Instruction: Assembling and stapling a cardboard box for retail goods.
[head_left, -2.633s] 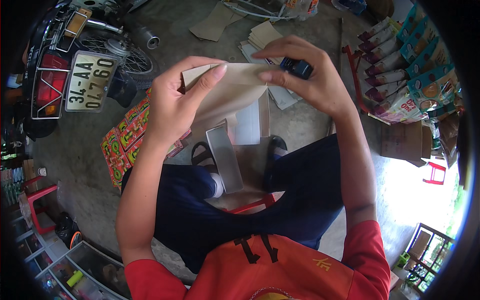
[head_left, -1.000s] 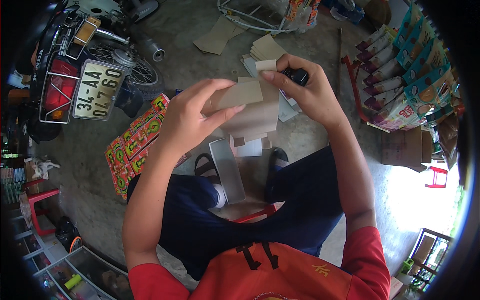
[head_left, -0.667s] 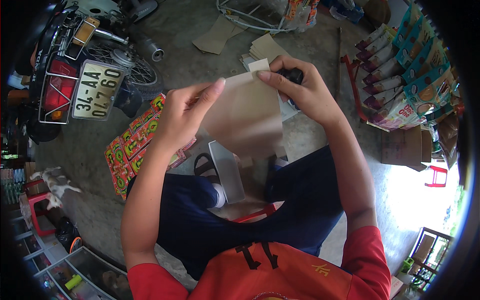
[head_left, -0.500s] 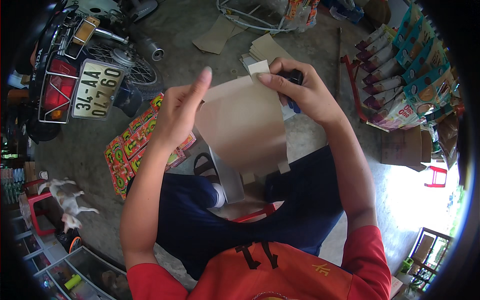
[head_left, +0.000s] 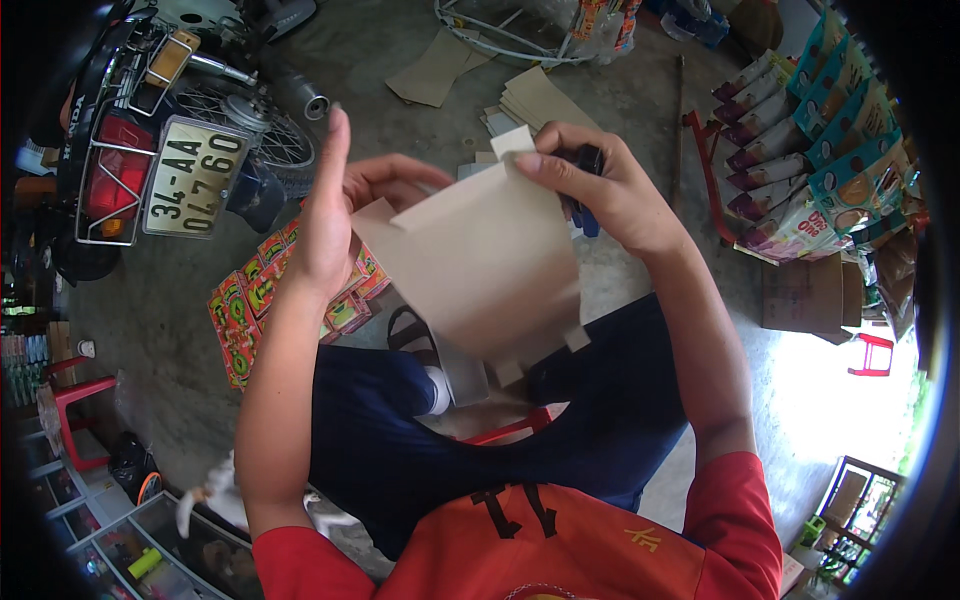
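Pinching a tan cardboard sheet (head_left: 480, 260) by a far corner, the right hand (head_left: 610, 190) also has its fingers curled round a small dark tool (head_left: 590, 160), too hidden to identify. The sheet is held up tilted, just beyond the dark blue trousers (head_left: 620, 410), and its tabbed near edge overlaps their right leg in view. Beyond the trousers' left leg, the left hand (head_left: 325, 230) is open, thumb raised and blurred fingers extended by the sheet's left corner; whether they touch it, I cannot tell. A sandal (head_left: 412, 335) shows just past the trousers' left knee. Red printed boxes (head_left: 235, 330) lie beyond the trousers to the left, with a motorcycle (head_left: 125, 170) farther out that way. Flat board pieces (head_left: 545, 100) lie on the floor well beyond the trousers, and upright bags (head_left: 850, 150) stand far off to their right.
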